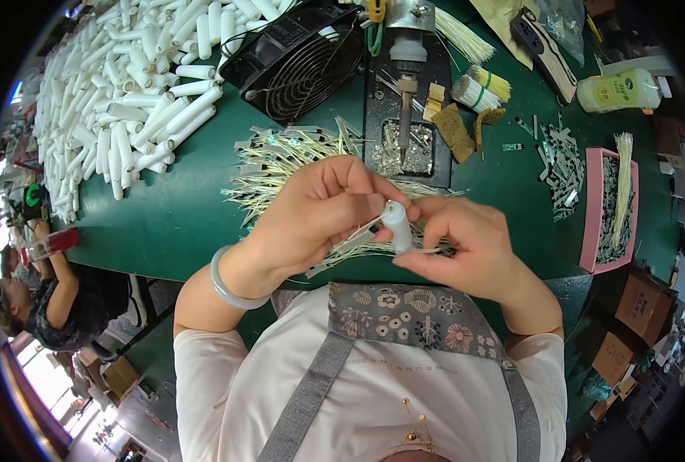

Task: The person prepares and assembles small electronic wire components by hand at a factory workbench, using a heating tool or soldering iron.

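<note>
In front of my chest a short white plastic tube (398, 229) stands nearly upright between my hands. My right hand (470, 242) is closed round it, with the thumb low and the fingers behind. The thumb and forefinger of my left hand (323, 208) pinch at the tube's upper end, where thin pale wires (373, 223) show. A small flat strip (355, 242) hangs below the left fingers. Just beyond my hands lies a heap of pale wires with small strips (281, 165). The fingers hide part of the tube and wires.
White tubes (142, 100) pile up at the far left of the green table (157, 223). A black fan (300, 65) sits beside a soldering iron (406, 108) on a stand. To the right are loose small strips (562, 165), a pink box (590, 208) and a bottle (620, 91). Another person (65, 308) sits at left.
</note>
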A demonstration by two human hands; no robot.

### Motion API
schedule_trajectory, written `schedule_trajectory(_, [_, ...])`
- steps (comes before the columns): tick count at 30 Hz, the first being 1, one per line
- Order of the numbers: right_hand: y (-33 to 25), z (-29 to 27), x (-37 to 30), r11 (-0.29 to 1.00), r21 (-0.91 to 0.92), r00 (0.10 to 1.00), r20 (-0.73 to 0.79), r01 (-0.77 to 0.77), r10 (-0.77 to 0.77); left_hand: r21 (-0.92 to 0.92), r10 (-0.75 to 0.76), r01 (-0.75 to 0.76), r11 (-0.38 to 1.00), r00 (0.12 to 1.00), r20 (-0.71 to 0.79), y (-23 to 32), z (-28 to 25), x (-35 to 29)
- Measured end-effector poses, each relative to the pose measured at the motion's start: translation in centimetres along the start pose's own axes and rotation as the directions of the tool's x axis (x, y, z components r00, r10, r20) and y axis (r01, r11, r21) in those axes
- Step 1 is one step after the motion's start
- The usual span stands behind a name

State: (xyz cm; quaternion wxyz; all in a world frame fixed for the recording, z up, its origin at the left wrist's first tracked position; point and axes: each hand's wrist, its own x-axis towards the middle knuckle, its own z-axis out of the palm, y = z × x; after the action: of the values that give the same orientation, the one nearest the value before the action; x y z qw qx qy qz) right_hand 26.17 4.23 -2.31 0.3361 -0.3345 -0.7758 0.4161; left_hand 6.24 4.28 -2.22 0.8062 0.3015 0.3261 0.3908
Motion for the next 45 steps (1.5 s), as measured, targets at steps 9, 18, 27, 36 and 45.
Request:
schedule_trajectory(9, [-2.7, 1.3, -0.9, 0.997, -0.034, 0.997, 0.048, 0.068, -0.067, -0.111, -0.005, 0.001, 0.994, 0.999, -0.035, 0.8, 1.1, -3.0])
schedule_trajectory(18, [-4.2, 2.6, -0.5, 0.969, -0.048, 0.967, 0.09, 0.244, -0.239, -0.079, 0.085, -0.095, 0.992, 0.989, -0.118, 1.2, 0.4, -6.9])
schedule_trajectory(27, [-3.5, 0.8, -0.9, 0.992, -0.029, 0.992, 0.014, 0.126, -0.125, 0.436, 0.528, -0.499, 0.749, 0.847, 0.062, 5.7, -4.5, -22.7])
schedule_trajectory(36, [-3.8, 1.7, -0.5, 0.976, -0.108, 0.982, 0.002, 0.187, -0.188, 0.861, 0.76, 0.495, -0.118, 0.603, -0.243, 5.9, -9.9, -14.3])
schedule_trajectory(45, [-3.3, 0.3, -1.1, 0.994, -0.085, 0.998, 0.02, 0.068, -0.067, 0.671, 0.712, 0.526, -0.522, 0.702, 0.004, 6.2, -14.1, -7.9])
